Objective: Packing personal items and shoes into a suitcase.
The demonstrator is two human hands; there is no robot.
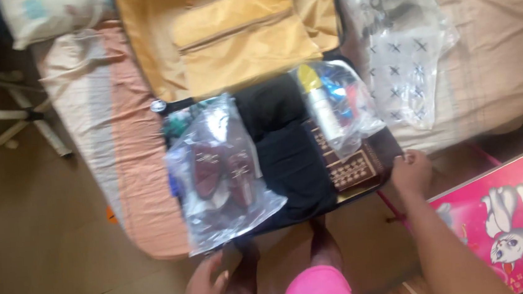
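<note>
Suitcase [288, 163] lies open at the bed [134, 194] edge; your right hand [411, 172] grips its right corner, fingers curled. Left hand [203, 291] hangs loosely apart below the bagged shoes [223, 175].

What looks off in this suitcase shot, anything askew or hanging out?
The clear bag of dark red shoes lies tilted and overhangs the front edge of the open suitcase, near the left hand. The right hand is at the suitcase's front right corner. Nothing looks spilled.

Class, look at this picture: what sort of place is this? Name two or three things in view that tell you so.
Most likely a bedroom. An open suitcase packed with clothes and bagged shoes lies on a bed with a beige sheet, and a pillow sits at its far corner.
</note>
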